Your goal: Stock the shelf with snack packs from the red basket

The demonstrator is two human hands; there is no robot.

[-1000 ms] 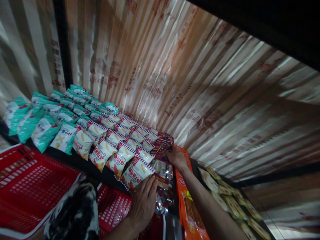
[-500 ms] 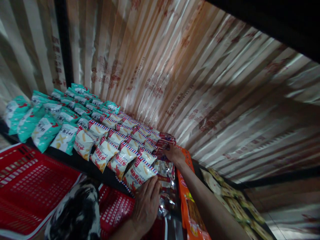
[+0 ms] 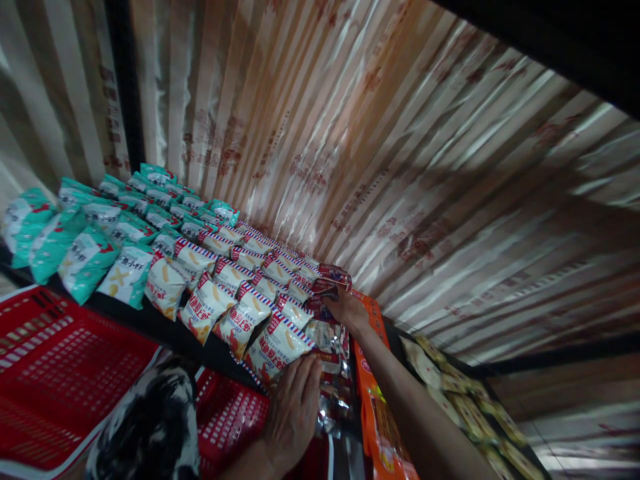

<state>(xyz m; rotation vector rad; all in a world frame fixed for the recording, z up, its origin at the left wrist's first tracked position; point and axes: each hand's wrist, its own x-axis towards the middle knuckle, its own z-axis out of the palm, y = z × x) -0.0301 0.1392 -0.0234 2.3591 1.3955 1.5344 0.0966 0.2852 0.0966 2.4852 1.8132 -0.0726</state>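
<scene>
My left hand (image 3: 294, 408) lies with its fingers stretched out against the lower edge of a white snack bag (image 3: 277, 345) with a striped top. Farther back, my right hand (image 3: 347, 310) reaches into the row of dark red snack packets (image 3: 330, 273). Its fingers are closed at one dark red packet, though shadow partly hides the fingertips. Shiny silver-and-red packets (image 3: 327, 337) lie in the same row, between my two hands. Beneath my right forearm are orange snack packs (image 3: 373, 373).
Teal snack bags (image 3: 90, 260) stand in rows at the left. Red baskets (image 3: 75, 373) sit below the shelf's front edge, beside a black-and-white patterned cloth (image 3: 150, 420). Yellowish packs (image 3: 465, 407) lie at the right. A pleated, printed sheet (image 3: 350, 153) hangs behind the goods.
The view has shifted very slightly. Both hands stay at nearly the same places, the left by the white bag and the right among the dark red packets.
</scene>
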